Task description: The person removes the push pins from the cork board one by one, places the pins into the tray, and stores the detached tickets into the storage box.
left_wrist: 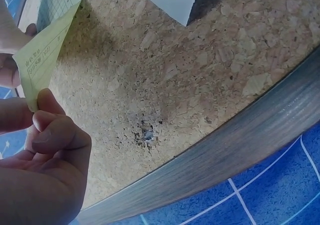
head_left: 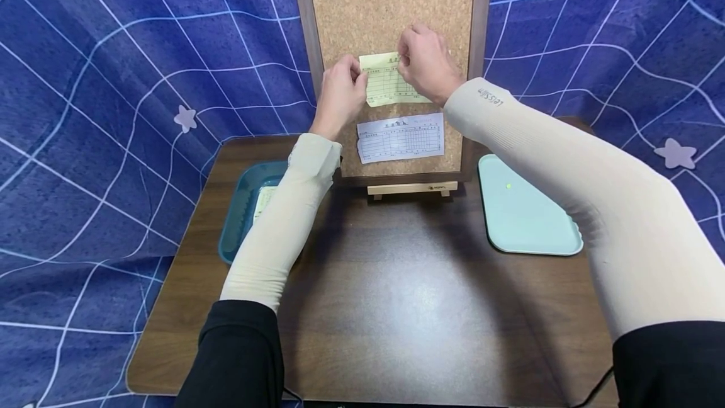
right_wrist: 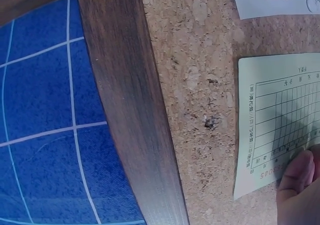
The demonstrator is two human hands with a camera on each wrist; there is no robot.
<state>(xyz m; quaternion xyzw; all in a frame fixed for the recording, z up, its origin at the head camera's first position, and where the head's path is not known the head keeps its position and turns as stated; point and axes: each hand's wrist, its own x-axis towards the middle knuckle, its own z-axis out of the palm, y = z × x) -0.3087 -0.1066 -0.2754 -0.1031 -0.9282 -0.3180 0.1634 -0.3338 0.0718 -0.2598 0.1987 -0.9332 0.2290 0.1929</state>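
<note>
A pale yellow printed form slip (head_left: 385, 84) is held up against the cork board (head_left: 391, 5), above a white printed form slip (head_left: 401, 138). My left hand (head_left: 342, 93) pinches the yellow slip's left corner between thumb and finger. In the left wrist view, that corner of the yellow slip (left_wrist: 47, 60) bends away from the cork. Curled fingers of my right hand (head_left: 428, 65) grip the slip's upper right part and cover some of its print. My right thumb (right_wrist: 299, 170) overlaps the slip's printed side in the right wrist view.
The board's brown frame (head_left: 478, 11) leans on a small wooden stand (head_left: 412, 189) at the table's back. A dark teal tray (head_left: 229, 232) with yellow paper stands left. On the right, a mint tray (head_left: 527, 219) bears a tiny yellow-green piece (head_left: 508, 186). Blue curtains hang behind.
</note>
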